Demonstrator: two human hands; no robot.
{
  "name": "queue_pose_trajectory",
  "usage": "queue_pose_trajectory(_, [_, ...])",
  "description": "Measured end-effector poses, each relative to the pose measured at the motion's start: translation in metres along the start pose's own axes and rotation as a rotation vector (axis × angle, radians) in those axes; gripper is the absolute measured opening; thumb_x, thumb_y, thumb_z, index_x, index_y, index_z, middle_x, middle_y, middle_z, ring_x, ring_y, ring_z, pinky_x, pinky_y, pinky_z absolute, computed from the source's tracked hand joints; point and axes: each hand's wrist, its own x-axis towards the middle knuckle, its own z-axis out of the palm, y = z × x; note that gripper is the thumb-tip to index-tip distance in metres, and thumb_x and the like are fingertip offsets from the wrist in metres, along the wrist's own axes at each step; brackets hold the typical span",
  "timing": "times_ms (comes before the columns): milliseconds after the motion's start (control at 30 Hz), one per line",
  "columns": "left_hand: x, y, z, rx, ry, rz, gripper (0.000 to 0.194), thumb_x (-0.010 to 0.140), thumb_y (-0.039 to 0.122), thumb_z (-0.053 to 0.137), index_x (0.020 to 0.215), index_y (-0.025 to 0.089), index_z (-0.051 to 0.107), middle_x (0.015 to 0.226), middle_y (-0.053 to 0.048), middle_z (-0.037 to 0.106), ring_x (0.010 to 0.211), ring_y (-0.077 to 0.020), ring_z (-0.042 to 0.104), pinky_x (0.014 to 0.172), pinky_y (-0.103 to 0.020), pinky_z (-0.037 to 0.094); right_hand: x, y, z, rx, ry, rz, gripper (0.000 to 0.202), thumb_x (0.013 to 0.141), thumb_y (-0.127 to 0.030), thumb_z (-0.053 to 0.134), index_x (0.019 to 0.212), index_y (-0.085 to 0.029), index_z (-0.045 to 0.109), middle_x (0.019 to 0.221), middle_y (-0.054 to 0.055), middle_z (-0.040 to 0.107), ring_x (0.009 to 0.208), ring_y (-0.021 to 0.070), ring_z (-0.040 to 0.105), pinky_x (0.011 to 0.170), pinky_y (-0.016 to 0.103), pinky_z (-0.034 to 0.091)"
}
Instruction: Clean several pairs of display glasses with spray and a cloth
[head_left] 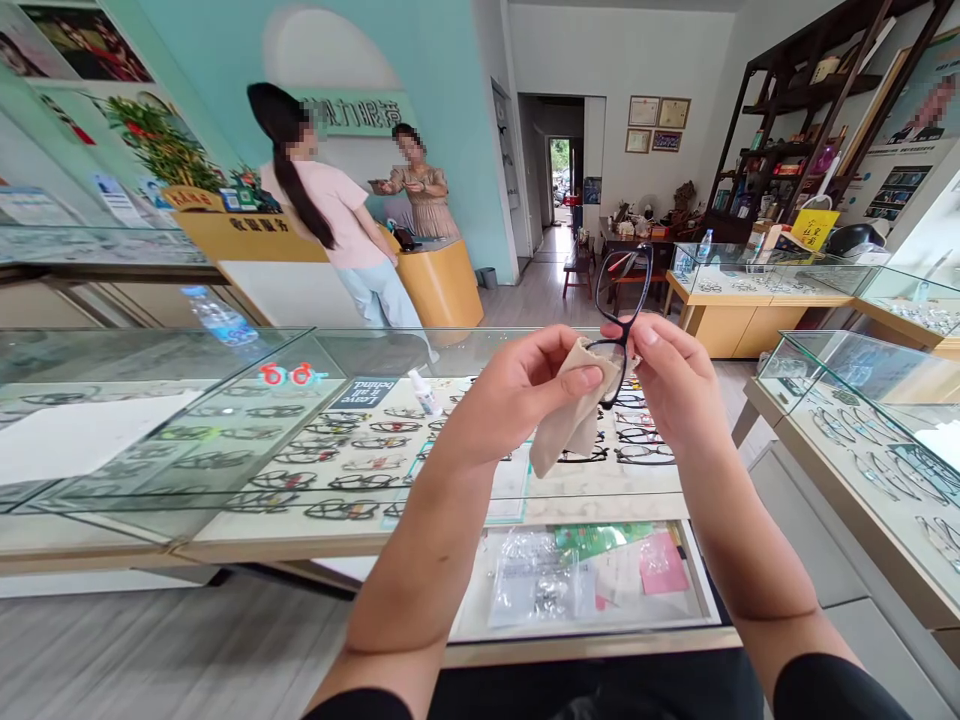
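Above the glass display case, both my hands are raised around a pair of dark-framed eyeglasses turned on end. My left hand is closed on a beige cleaning cloth, which is folded over the lower lens. My right hand pinches the frame near the bridge and lower rim. The upper lens sticks up free of the cloth. A small white spray bottle stands on the case to the left of my hands.
Rows of eyeglasses lie inside the case. An open drawer with plastic bags is below my hands. A water bottle and red round trial frames sit left. Two people stand at a counter behind.
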Motion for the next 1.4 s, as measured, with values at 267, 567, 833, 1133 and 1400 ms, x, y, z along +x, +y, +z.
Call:
queue_pose_trajectory(267, [0.002,-0.011,-0.002,-0.047,-0.055,-0.047,0.041,0.084,0.049,0.092,0.105,0.021,0.072,0.083,0.0,0.07,0.076,-0.0152,0.066,0.073,-0.027,0.055,0.004,0.002,0.003,0.14,-0.055,0.079,0.033,0.079,-0.061,0.092,0.082,-0.03,0.083,0.099,0.001,0.079,0.098,0.0206,0.073,0.095,0.039,0.061])
queue_pose_trajectory(567, [0.004,-0.014,0.001,-0.058,-0.119,-0.085,0.045,0.086,0.059,0.089,0.089,0.017,0.075,0.082,-0.002,0.07,0.074,-0.0144,0.064,0.071,-0.027,0.054,0.0,0.003,0.012,0.178,0.005,0.074,0.035,0.081,-0.062,0.09,0.086,-0.029,0.08,0.092,0.001,0.082,0.096,0.023,0.077,0.096,0.044,0.065])
queue_pose_trajectory(833, [0.005,-0.015,0.01,-0.021,-0.134,-0.061,0.042,0.08,0.047,0.094,0.104,0.018,0.075,0.092,-0.004,0.074,0.081,-0.0169,0.066,0.075,-0.028,0.055,0.002,0.005,0.011,0.178,0.029,0.094,0.043,0.083,-0.068,0.085,0.089,-0.028,0.07,0.098,0.001,0.081,0.076,0.0183,0.07,0.065,0.034,0.06])
queue_pose_trajectory(1133, [0.002,-0.015,0.021,-0.034,-0.086,-0.044,0.05,0.077,0.052,0.097,0.103,0.018,0.07,0.088,-0.003,0.072,0.078,-0.0165,0.065,0.067,-0.025,0.053,0.002,0.003,0.013,0.208,0.026,0.104,0.044,0.084,-0.067,0.085,0.086,-0.027,0.067,0.097,0.0,0.08,0.051,0.0078,0.039,0.04,0.026,0.027])
queue_pose_trajectory(1400, [0.001,-0.014,0.025,0.02,-0.001,-0.001,0.05,0.073,0.054,0.099,0.095,0.017,0.072,0.081,-0.002,0.072,0.071,-0.0151,0.062,0.062,-0.025,0.049,0.0,0.002,0.015,0.218,0.024,0.121,0.046,0.082,-0.068,0.086,0.085,-0.027,0.066,0.098,0.001,0.079,0.056,0.0101,0.046,0.042,0.025,0.031])
